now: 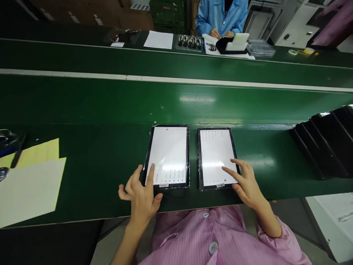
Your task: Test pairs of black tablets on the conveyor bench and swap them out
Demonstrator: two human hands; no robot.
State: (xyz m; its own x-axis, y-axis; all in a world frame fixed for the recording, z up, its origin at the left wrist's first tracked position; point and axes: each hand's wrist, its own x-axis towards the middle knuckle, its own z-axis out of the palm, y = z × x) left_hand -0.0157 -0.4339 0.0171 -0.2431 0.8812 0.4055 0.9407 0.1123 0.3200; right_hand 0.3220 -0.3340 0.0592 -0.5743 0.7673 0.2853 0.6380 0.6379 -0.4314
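Two tablets with lit white screens lie flat side by side on the green bench in front of me. The left tablet [171, 154] shows a short list of lines near its lower end. My left hand [142, 195] is at its lower left corner, index finger stretched onto the screen and the other fingers spread. On the right tablet [216, 151], small lines of text run along the top and a few marks along the bottom. My right hand [246, 182] reaches over its right edge, index fingertip at the screen, fingers apart. Neither hand grips anything.
Yellow and white paper sheets [30, 191] with a dark pen [19, 152] lie at left. Black stacked tablets or trays [325, 143] stand at right. Across the raised white strip [165, 78], a person in a blue coat [220, 16] sits near small parts in a tray [189, 43].
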